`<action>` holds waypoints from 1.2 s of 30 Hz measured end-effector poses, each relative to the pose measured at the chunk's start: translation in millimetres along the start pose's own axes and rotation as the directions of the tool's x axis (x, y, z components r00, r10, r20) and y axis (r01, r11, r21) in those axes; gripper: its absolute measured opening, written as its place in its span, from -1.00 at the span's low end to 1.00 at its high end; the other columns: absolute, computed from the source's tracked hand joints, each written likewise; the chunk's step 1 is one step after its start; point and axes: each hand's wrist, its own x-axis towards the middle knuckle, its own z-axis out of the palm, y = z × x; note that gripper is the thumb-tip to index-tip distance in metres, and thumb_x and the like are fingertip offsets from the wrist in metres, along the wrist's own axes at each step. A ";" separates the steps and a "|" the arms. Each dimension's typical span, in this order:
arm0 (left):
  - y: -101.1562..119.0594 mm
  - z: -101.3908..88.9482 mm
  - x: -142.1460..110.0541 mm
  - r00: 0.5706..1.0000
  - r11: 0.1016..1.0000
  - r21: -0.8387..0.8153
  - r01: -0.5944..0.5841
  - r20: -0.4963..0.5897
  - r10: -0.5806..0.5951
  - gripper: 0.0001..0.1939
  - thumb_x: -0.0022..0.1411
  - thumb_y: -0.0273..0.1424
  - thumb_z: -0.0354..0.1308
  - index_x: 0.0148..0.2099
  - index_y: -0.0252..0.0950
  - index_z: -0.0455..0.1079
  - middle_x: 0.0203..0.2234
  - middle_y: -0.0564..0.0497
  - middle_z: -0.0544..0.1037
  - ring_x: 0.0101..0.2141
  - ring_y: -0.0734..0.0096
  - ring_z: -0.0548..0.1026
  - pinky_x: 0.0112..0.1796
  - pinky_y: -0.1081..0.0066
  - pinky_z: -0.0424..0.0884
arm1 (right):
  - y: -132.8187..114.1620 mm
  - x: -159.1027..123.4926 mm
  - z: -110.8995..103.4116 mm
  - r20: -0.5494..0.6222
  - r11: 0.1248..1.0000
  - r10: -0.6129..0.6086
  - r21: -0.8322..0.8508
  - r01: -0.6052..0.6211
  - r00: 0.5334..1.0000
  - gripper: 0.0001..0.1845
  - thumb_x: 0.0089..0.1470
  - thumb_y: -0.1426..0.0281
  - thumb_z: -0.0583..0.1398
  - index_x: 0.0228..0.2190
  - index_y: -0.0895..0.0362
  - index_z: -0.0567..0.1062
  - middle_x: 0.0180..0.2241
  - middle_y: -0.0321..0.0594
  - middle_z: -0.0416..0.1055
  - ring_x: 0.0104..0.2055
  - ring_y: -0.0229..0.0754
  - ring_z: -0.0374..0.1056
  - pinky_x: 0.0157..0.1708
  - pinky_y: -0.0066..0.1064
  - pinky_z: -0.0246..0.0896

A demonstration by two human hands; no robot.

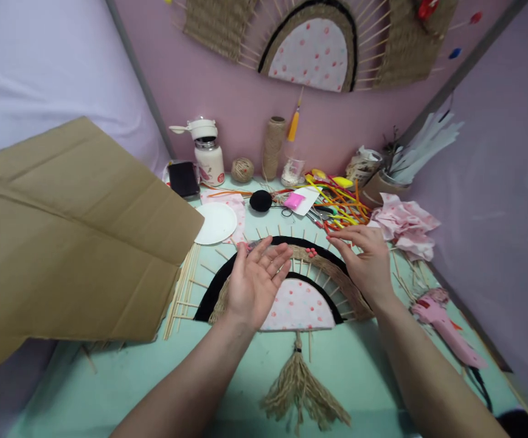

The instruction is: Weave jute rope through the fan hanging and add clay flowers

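Note:
My left hand [260,277] is held palm up with its fingers loosely spread, over the left part of a half-round fan-like piece. My right hand [365,260] pinches thumb and forefinger together above the piece's right side; what sits between the fingertips is too small to make out. Below both hands lies the half-round piece, with a dotted fabric centre [298,304], black bands [213,292], woven twine and thin wooden sticks fanning outward. A small cluster of pinkish-red beads [311,252] rests on its twine band. From its lower edge hangs a twine tassel [303,389].
Large cardboard [76,243] covers the left side. A pink glue gun [449,331] lies at right near crumpled dotted fabric [407,222]. Behind are a white plate [217,223], black yarn ball [261,201], pink packet [294,201], coloured pipe cleaners [348,207] and a white flask [209,163].

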 end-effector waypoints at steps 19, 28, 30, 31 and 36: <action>5.4 -2.3 1.1 0.987 0.981 -0.139 0.134 -0.071 -0.145 -0.56 0.26 -0.19 -0.01 0.02 -0.42 0.35 -0.29 -0.14 0.53 -0.26 0.32 0.53 -0.23 0.39 0.46 | 12.6 -16.8 29.0 0.349 0.921 -0.133 -0.303 0.246 0.928 -0.86 0.09 0.30 0.21 -0.42 0.00 0.59 -0.31 -0.26 0.48 -0.18 -0.09 0.17 -0.10 -0.16 -0.14; 2.9 -1.3 2.5 0.986 0.992 -0.017 0.121 -0.114 -0.122 -0.66 0.26 -0.28 -0.01 -0.06 -0.40 0.39 -0.38 -0.08 0.52 -0.37 0.41 0.51 -0.34 0.46 0.44 | 5.2 -17.8 23.2 0.379 0.887 -0.180 -0.337 0.317 0.908 -0.82 0.14 0.33 0.15 -0.37 0.01 0.58 -0.28 -0.22 0.47 -0.15 -0.08 0.15 -0.07 -0.13 -0.16; -1.4 -1.3 2.4 0.984 0.989 0.091 0.120 -0.146 -0.106 -0.73 0.23 -0.34 0.03 -0.12 -0.40 0.41 -0.46 -0.03 0.49 -0.46 0.49 0.48 -0.44 0.53 0.38 | 5.7 -18.9 22.1 0.377 0.894 -0.180 -0.323 0.311 0.909 -0.82 0.14 0.35 0.15 -0.35 0.02 0.58 -0.27 -0.21 0.47 -0.14 -0.08 0.16 -0.07 -0.14 -0.17; -4.1 -1.5 2.4 0.983 0.982 0.145 0.120 -0.156 -0.097 -0.77 0.21 -0.37 0.06 -0.15 -0.40 0.41 -0.49 -0.01 0.47 -0.50 0.53 0.45 -0.47 0.56 0.34 | 6.1 -19.5 21.7 0.373 0.898 -0.177 -0.318 0.305 0.911 -0.82 0.14 0.36 0.15 -0.35 0.03 0.58 -0.26 -0.20 0.47 -0.14 -0.08 0.16 -0.07 -0.14 -0.17; -17.4 -5.6 3.8 0.994 0.914 0.403 0.053 -0.105 -0.012 -0.84 0.14 -0.42 0.12 -0.23 -0.40 0.41 -0.53 0.01 0.45 -0.53 0.55 0.40 -0.51 0.58 0.25 | 7.5 -21.1 18.8 0.398 0.910 -0.147 -0.305 0.282 0.906 -0.81 0.13 0.40 0.13 -0.31 0.04 0.57 -0.23 -0.19 0.47 -0.13 -0.07 0.16 -0.07 -0.13 -0.17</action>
